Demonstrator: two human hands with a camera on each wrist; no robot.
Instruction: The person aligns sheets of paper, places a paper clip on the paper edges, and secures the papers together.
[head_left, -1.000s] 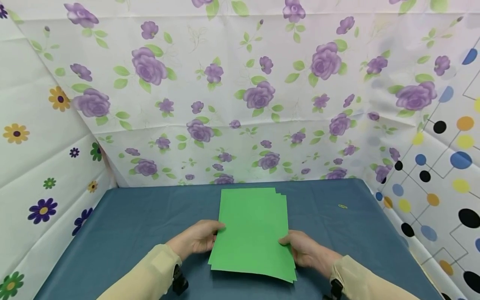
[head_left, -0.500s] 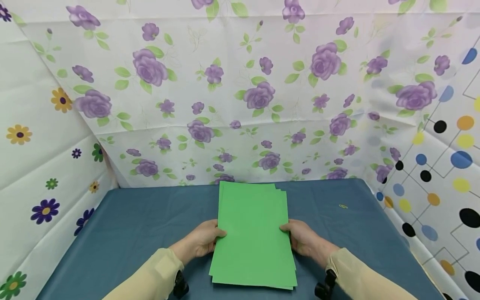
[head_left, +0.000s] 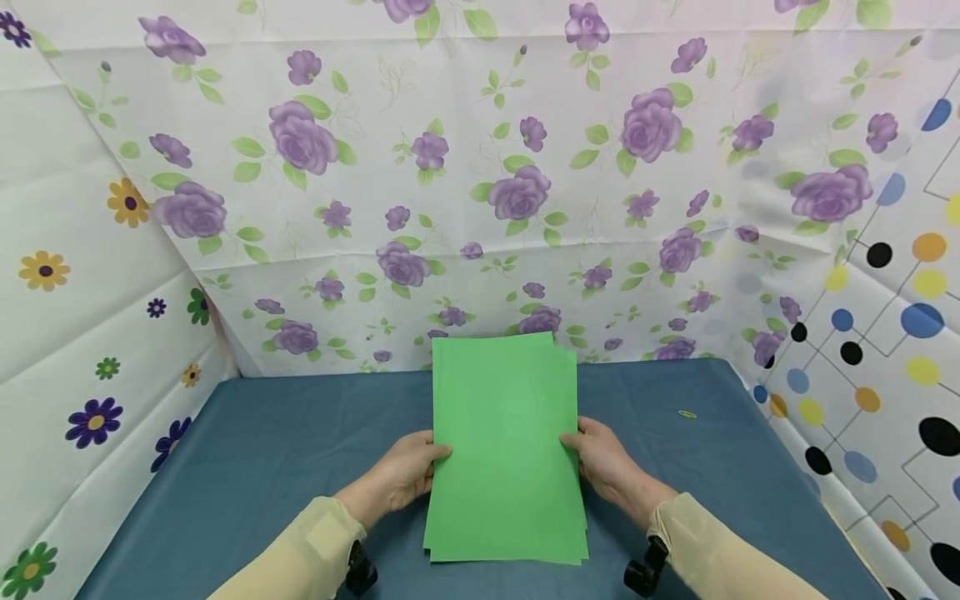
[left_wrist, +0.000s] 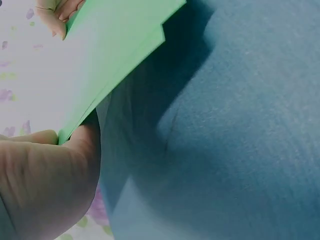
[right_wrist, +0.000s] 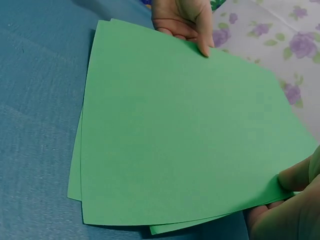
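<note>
Several sheets of green paper [head_left: 506, 467] overlap in a slightly uneven stack, their corners stepped at the top right and bottom left. My left hand [head_left: 403, 468] pinches the stack's left edge, thumb on top and fingers underneath. On the opposite edge my right hand [head_left: 609, 462] grips it the same way. The right wrist view shows the green sheets [right_wrist: 175, 130] bowed a little, with offset edges along the side. In the left wrist view the paper [left_wrist: 117, 50] is raised over the cloth and casts a shadow, and the left hand's fingers [left_wrist: 87, 137] lie under its edge.
A blue cloth [head_left: 300, 433] covers the table. A small yellow loop [head_left: 687, 414] lies toward the back right. Flower-printed sheeting [head_left: 465, 167] hangs behind, and dotted sheeting [head_left: 862, 375] stands along the right side.
The stack's far end has risen in view, now overlapping the back sheeting, and its edges sit more evenly. Both hands have shifted slightly farther forward along the sides, still gripping.
</note>
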